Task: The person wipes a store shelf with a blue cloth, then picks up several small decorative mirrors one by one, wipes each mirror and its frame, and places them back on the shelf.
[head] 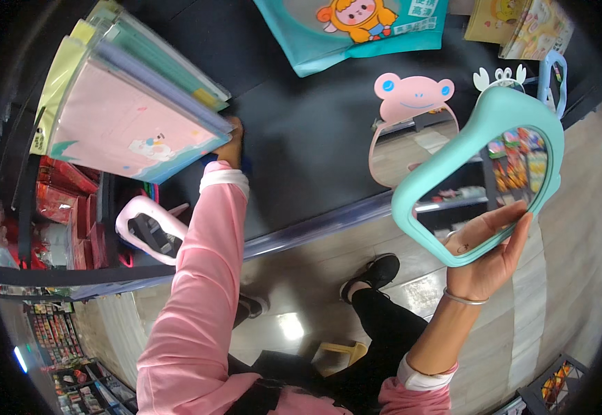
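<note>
My right hand (487,264) grips the lower edge of a mint-green framed mirror (420,192), lifted over the shelf's front edge. The glass reflects my fingers and shelves of colourful goods. Behind it a pink frog-shaped mirror (415,97) stands on the dark shelf, partly covered by the mint frame. My left hand (232,145) reaches to the right edge of a stack of plastic-sleeved items, with a pink illustrated one (125,119) in front. Its fingers are hidden behind the stack, so whether it holds anything cannot be seen. A pale pink framed mirror (125,220) sits beside my left forearm.
A teal pouch with a cartoon figure (316,52) lies at the back of the dark shelf (290,145). A white crab-shaped mirror (503,78) and a blue frame (543,78) stand at right. Red packages (62,202) fill a left compartment. A yellow object (350,353) is low down near my legs.
</note>
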The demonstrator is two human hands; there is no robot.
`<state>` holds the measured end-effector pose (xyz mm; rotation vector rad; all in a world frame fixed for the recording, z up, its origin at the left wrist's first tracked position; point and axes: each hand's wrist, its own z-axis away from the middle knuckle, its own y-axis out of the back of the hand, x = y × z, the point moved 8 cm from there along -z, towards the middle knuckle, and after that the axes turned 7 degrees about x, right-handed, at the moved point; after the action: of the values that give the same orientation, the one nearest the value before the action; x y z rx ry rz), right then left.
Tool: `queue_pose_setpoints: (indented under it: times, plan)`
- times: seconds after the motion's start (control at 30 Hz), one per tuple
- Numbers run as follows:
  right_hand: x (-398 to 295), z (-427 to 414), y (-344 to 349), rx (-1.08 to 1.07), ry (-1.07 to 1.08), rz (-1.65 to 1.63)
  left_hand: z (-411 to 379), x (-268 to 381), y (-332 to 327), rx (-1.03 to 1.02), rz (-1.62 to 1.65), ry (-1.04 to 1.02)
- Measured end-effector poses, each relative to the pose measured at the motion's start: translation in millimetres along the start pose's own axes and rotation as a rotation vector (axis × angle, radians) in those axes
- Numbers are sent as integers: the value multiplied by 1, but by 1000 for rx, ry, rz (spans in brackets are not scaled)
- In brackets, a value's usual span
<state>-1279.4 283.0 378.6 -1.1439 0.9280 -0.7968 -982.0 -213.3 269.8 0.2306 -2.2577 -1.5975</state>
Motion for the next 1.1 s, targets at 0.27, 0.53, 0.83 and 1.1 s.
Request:
queue_pose_setpoints:
  times: [0.27, 0.53, 0.83, 1.1]
  plan:
    - [2, -3, -9, -15, 24, 5, 89, 106, 33, -117, 106, -428]
    - [35, 8, -24, -32, 11, 32, 228, 68, 102, -172, 546, -1417]
    - [49, 36, -29, -111, 109, 323, 186, -61, 123, -218, 590, -1344]
    - [67, 48, -48, -155, 10, 392, 136, -50, 76, -71, 269, -827]
